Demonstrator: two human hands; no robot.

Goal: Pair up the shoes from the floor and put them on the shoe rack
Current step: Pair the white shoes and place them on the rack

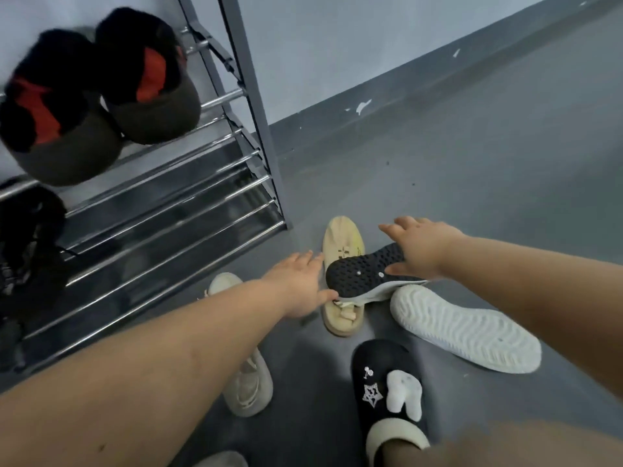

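A black mesh shoe (360, 274) lies tilted across a beige shoe (341, 241) on the grey floor. My right hand (423, 247) rests over its heel end, fingers spread, not closed around it. My left hand (300, 284) reaches in from the left with fingers apart and its thumb touching the shoe's toe. A white shoe (465, 328) lies sole up to the right. A cream sneaker (251, 389) is partly hidden under my left forearm. The shoe rack (175, 207) with chrome bars stands at the left.
A pair of black, red and olive slippers (101, 96) sits on the rack's upper shelf, dark shoes (27, 237) on a lower one. A black slipper with charms (387, 392) is worn on a foot at the bottom. A wall runs behind.
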